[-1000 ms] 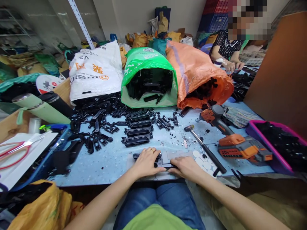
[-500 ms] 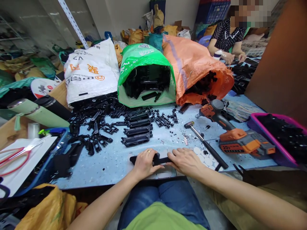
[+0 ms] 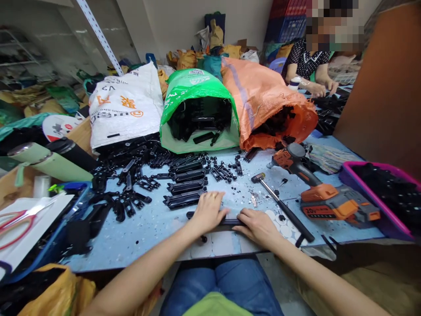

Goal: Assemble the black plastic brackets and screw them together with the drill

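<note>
In front of me on the table lies a long black plastic bar (image 3: 230,221). My right hand (image 3: 258,224) has its fingers and thumb closed around the right end of it. Across its left part reaches my left hand (image 3: 208,211), fingers stretched forward and thumb apart; its palm hides part of the bar. Just beyond those fingertips is a row of similar black bars (image 3: 186,199). A small dark piece (image 3: 203,238) sits below my left hand. To the right lies a hammer (image 3: 283,206) with a black handle.
An orange and grey cordless power tool (image 3: 322,197) rests right of the hammer. A pink bin (image 3: 350,177) of black parts stands far right. White, green (image 3: 197,77) and orange sacks (image 3: 263,94) line the back. Scissors (image 3: 23,219) lie left. A co-worker's hands (image 3: 324,87) work at back right.
My left hand has moved forward and to the right, its fingers now straightened. The bar has turned level and shifted right. My right hand has moved slightly.
</note>
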`<state>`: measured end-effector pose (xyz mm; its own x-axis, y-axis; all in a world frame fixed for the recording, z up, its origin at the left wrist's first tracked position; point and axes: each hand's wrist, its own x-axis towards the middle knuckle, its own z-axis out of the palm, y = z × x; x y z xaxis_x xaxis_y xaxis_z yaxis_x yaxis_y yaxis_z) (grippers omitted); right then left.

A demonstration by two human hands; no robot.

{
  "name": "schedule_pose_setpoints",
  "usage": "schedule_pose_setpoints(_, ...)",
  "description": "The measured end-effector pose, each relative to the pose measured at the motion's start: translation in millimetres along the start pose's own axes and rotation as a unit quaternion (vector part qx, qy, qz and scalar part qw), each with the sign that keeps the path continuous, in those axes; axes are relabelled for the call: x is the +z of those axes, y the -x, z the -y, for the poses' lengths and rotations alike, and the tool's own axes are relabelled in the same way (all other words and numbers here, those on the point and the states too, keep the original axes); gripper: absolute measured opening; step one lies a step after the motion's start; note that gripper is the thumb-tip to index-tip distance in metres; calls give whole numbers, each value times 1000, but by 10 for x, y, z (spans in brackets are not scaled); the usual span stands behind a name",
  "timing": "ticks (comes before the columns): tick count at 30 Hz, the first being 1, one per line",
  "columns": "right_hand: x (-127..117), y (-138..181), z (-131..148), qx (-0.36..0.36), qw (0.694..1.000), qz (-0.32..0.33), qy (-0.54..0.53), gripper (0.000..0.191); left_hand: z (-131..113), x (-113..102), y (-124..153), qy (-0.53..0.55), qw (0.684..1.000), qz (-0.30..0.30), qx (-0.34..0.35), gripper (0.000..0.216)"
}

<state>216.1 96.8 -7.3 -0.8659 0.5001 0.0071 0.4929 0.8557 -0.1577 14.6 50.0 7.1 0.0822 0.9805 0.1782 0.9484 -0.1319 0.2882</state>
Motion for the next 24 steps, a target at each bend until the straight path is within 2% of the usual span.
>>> schedule_pose_setpoints(2,55,52,-72,-8,1000,-7,-13,42,33,-7,-532,-27,999,6,-17,33)
schedule_pose_setpoints(4,83,104,-98,-10,1000,-10,-17,40,95,41,-1064,-22,1000,6,-18,28)
schedule_pose_setpoints(7,68,140,-172,18,999,-22,-17,38,162,184,-1638,-7,1000,6,-25,22)
schedule_pose_setpoints(9,19,109,-344,99,993,-61,-7,38,166,266,-1810,7,1000,1,-28,18)
schedule_pose_setpoints(11,-44,32,-628,236,967,-94,22,39,160,277,-1810,21,999,-14,-28,18)
schedule_pose_setpoints(14,-99,-131,-1104,427,897,-82,72,37,193,134,-1484,35,998,-51,-31,21)
schedule_pose_setpoints(16,-92,-229,-1329,478,872,-71,75,35,256,-16,-1050,68,993,-88,-39,24)
schedule_pose_setpoints(17,-84,-264,-1396,484,869,-73,70,35,295,-82,-781,134,981,-133,-48,23)
schedule_pose_setpoints(19,-76,-301,-1440,478,873,-82,54,35,374,-164,-199,260,944,-178,-99,23)
schedule_pose_setpoints(22,-115,-300,-1315,435,894,-103,35,33,461,-125,547,379,874,-201,-229,26)
schedule_pose_setpoints(24,-170,-294,-1126,366,920,-138,6,29,478,-41,828,413,845,-200,-273,27)
